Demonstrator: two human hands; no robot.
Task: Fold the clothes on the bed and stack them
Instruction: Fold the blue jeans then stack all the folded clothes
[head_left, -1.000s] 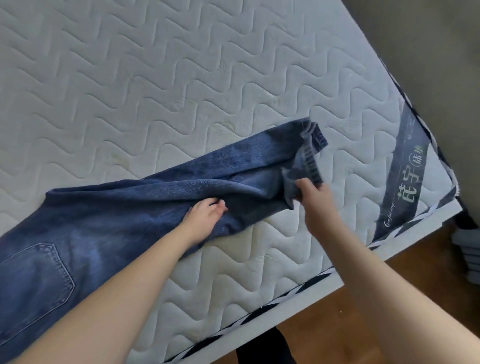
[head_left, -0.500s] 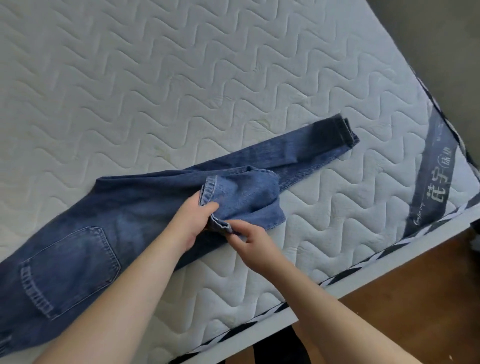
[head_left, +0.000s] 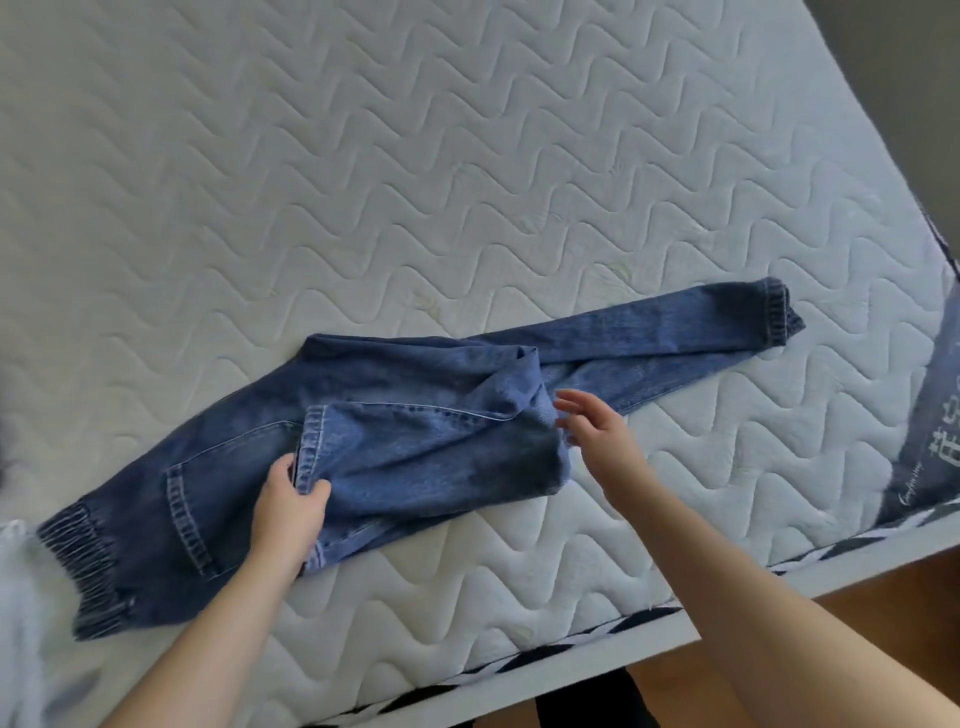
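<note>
Since half a second ago you've carried the folded leg's cuff leftward: your left hand now pinches that hem at lower centre-left, thumb on top. Your right hand has let go and hovers with its fingers spread beside the fold. The jeans lie diagonally across the mattress, one leg stretching to the right. A white fuzzy item shows at the left edge; wooden floor at lower right.

White quilted mattress, blue jeans lying partly folded near its front edge
</note>
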